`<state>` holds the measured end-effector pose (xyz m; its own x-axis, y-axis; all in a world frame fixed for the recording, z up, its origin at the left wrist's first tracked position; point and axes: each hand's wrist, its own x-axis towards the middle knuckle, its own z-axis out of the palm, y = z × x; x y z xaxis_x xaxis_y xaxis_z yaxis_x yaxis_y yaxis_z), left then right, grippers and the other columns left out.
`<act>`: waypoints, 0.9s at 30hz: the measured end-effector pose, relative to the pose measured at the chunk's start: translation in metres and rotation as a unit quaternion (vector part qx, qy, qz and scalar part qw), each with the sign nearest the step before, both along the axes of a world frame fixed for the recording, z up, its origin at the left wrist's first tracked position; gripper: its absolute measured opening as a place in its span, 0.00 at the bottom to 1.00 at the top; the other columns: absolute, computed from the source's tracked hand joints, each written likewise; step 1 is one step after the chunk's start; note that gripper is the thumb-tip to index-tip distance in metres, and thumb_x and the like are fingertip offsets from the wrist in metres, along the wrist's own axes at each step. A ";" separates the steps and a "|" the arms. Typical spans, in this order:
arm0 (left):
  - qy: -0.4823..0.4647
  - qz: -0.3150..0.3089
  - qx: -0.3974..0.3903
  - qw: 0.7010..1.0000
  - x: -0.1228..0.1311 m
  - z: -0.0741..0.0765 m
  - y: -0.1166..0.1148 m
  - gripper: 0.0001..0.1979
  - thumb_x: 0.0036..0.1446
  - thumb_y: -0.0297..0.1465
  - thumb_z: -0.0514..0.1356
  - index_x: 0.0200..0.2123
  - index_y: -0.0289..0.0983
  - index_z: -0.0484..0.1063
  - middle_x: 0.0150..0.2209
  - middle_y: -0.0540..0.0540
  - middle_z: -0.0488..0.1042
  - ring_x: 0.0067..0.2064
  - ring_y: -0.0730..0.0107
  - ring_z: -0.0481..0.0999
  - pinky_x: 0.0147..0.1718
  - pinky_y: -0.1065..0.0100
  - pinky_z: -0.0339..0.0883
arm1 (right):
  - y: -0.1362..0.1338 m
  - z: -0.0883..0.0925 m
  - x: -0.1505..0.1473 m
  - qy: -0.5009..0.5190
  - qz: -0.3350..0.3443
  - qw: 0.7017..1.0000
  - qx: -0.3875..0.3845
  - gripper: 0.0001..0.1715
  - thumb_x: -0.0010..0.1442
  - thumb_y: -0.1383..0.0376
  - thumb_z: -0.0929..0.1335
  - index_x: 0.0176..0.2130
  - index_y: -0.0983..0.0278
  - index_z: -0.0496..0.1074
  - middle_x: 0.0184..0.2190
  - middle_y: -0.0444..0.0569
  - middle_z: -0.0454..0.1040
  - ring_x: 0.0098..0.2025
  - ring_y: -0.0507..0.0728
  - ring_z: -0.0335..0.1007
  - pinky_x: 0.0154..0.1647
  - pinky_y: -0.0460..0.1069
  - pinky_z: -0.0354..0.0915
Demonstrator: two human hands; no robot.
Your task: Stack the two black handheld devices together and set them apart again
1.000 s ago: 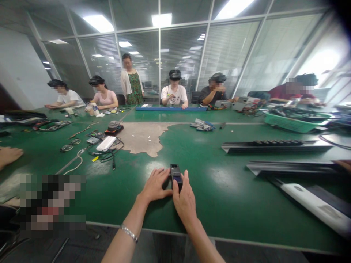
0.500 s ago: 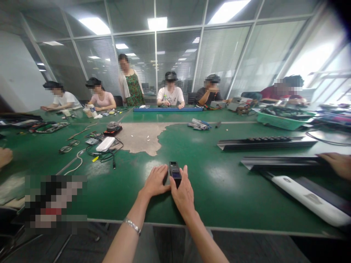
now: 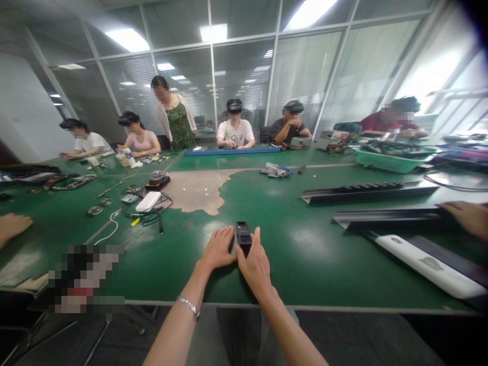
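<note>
**Small black device [image 3: 243, 234] grasped at its near end by the right hand [image 3: 256, 262]**

Clock centred on device; 12 = far side of the green table [image 3: 305, 277]. Read left to right.

- 9 o'clock, picture edge: a co-worker's hand [image 3: 15, 229], partly cut off.
- Between 9 and 10: pair of round rings [image 3: 99, 206]. At 10: white box [image 3: 148, 202] beside dark cable.
- 7: silver bracelet [image 3: 188, 306] on the left wrist.
- 11: bare tan patch [image 3: 194, 190] in the green surface.
- 8, just beside device: left hand [image 3: 218, 249], palm down, fingers loosely bent, thumb toward the right thumb. Grip: cannot tell; space under palm is dark.
- Centre: device, small bluish screen nearer the wearer, between both hands.
- 5: right hand, thumb on device's left side, fingers along its right.
- 1, well apart: heap of grey gloves [image 3: 275, 171].
- 2: farther black channel [image 3: 366, 195]; beyond it, green basket [image 3: 392, 162].
- 3: nearer black channel [image 3: 381, 220], a second co-worker's hand [image 3: 468, 217] at its right end.
- Between 3 and 4: long white object [image 3: 427, 264].
</note>
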<state>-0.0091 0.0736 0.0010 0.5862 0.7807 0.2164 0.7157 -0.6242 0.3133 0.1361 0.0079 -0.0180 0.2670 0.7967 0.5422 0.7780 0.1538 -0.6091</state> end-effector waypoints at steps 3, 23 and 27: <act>-0.003 0.005 0.000 1.000 -0.001 0.000 0.000 0.42 0.58 0.41 0.59 0.70 0.32 0.51 0.70 0.33 0.56 0.71 0.48 0.55 0.70 0.44 0.44 | 0.000 -0.003 0.000 -0.003 -0.005 1.000 0.015 0.51 0.68 0.52 0.63 0.73 0.76 0.37 0.62 0.71 0.66 0.59 0.68 0.70 0.57 0.63 0.68; -0.026 -0.007 0.003 1.000 -0.002 -0.003 0.002 0.45 0.57 0.45 0.62 0.71 0.36 0.48 0.70 0.35 0.57 0.71 0.47 0.55 0.69 0.42 0.45 | 0.009 0.018 -0.002 0.046 0.003 0.999 0.021 0.47 0.68 0.52 0.63 0.73 0.72 0.43 0.62 0.67 0.68 0.59 0.67 0.71 0.57 0.62 0.68; -0.029 -0.002 0.002 1.000 -0.002 -0.002 0.002 0.48 0.56 0.53 0.63 0.71 0.37 0.49 0.70 0.35 0.57 0.71 0.46 0.55 0.69 0.43 0.46 | 0.009 0.036 0.004 0.077 -0.001 0.996 0.041 0.50 0.66 0.50 0.65 0.73 0.70 0.42 0.61 0.66 0.70 0.59 0.67 0.71 0.58 0.62 0.67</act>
<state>-0.0107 0.0756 -0.0013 0.5764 0.7769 0.2533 0.6933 -0.6291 0.3516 0.1404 0.0173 0.0182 0.3538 0.7509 0.5577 0.6768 0.2060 -0.7068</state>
